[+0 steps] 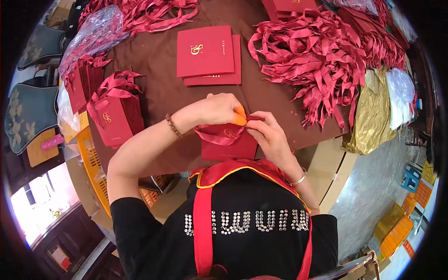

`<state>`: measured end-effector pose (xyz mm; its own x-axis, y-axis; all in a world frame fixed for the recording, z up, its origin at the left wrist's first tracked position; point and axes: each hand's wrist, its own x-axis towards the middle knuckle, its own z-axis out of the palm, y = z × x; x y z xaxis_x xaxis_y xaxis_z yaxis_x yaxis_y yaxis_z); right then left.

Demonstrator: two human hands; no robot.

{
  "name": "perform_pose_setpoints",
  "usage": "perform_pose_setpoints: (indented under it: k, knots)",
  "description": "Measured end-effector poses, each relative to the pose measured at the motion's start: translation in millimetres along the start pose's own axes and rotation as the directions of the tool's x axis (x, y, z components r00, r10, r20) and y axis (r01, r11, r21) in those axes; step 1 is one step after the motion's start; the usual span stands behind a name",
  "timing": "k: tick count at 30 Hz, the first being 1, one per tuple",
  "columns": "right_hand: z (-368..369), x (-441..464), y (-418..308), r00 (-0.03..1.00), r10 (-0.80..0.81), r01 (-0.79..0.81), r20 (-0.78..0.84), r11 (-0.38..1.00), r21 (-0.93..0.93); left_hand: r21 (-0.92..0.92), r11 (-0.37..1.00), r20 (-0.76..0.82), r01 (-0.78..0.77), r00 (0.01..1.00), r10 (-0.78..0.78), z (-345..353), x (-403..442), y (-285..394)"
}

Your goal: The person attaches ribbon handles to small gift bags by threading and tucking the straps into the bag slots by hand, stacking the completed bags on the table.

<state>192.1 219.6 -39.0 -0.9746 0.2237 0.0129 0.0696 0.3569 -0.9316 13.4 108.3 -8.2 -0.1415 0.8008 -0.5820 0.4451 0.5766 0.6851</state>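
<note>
A dark red paper gift bag (pixel 228 150) with a gold logo stands close to my chest at the table's front edge. A red ribbon handle (pixel 223 137) loops across its face. My left hand (pixel 223 110), with an orange cover on one finger, is closed at the bag's top edge, pinching red ribbon. My right hand (pixel 268 133) is closed on the same ribbon from the other side, thumb and fingers together. The hands nearly meet, and the ribbon's end between them is mostly hidden.
Two flat red bags (pixel 205 51) lie overlapped ahead. Finished-looking bags with ribbons (pixel 115 119) stand at left. A large heap of red ribbons (pixel 310 58) lies at right, beside gold plastic wrapping (pixel 371 116). An orange crate (pixel 91 161) is below the table's left side.
</note>
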Motion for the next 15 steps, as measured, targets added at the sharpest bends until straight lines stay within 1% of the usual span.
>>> perform_pose_setpoints:
  k: [1, 3, 5, 7, 8, 9, 10, 11, 12, 14, 15]
  knots:
    - [0.0, 0.7, -0.1, 1.0, 0.0, 0.0, 0.004, 1.0, -0.002, -0.033, 0.998, 0.04, 0.055, 0.998, -0.053, -1.7, 0.9, 1.7]
    - [-0.2, 4.1, 0.1, 1.0, -0.027, 0.028, 0.009, 0.998, -0.065, -0.032, 0.997, 0.029, 0.067, 0.997, -0.066, -0.5, 3.6, 1.0]
    - [-0.4, 5.1, 1.8, 1.0, -0.019, 0.02, 0.003, 0.998, -0.064, -0.03, 0.996, 0.021, 0.08, 0.997, -0.079, 4.2, 7.3, -3.4]
    - [0.0, 5.5, 3.3, 1.0, -0.013, 0.013, 0.001, 0.998, -0.057, -0.106, 0.994, -0.104, -0.005, 0.995, -0.006, 15.6, 10.7, -14.5]
    - [-1.4, 5.4, 4.5, 1.0, 0.022, -0.022, 0.019, 0.999, -0.03, -0.105, 0.994, -0.106, -0.001, 0.994, -0.01, 20.3, 11.7, -17.4]
    - [-2.9, 5.0, 5.8, 0.998, 0.059, -0.059, 0.036, 0.998, -0.003, -0.153, 0.988, -0.192, -0.035, 0.981, 0.005, 24.6, 11.9, -16.8]
    - [-4.6, 4.4, 6.7, 0.997, 0.061, -0.061, 0.036, 0.998, -0.001, -0.199, 0.977, -0.274, -0.072, 0.962, 0.015, 27.1, 11.7, -15.8]
    - [-6.7, 4.7, 7.3, 0.996, 0.044, -0.048, 0.076, 0.998, 0.046, -0.327, 0.938, -0.342, -0.113, 0.94, -0.006, 22.9, 12.9, -15.8]
    - [-7.7, 5.1, 7.5, 0.993, 0.024, -0.035, 0.118, 0.995, 0.092, -0.329, 0.938, -0.343, -0.112, 0.939, -0.008, 19.0, 13.8, -18.9]
    - [-6.6, 5.2, 6.2, 0.994, 0.027, -0.037, 0.109, 0.996, 0.085, -0.294, 0.953, -0.28, -0.073, 0.96, -0.012, 10.6, 13.7, -26.0]
    - [-5.7, 5.5, 5.6, 0.995, 0.029, -0.037, 0.1, 0.996, 0.079, -0.295, 0.953, -0.283, -0.072, 0.959, -0.015, 8.2, 13.3, -25.9]
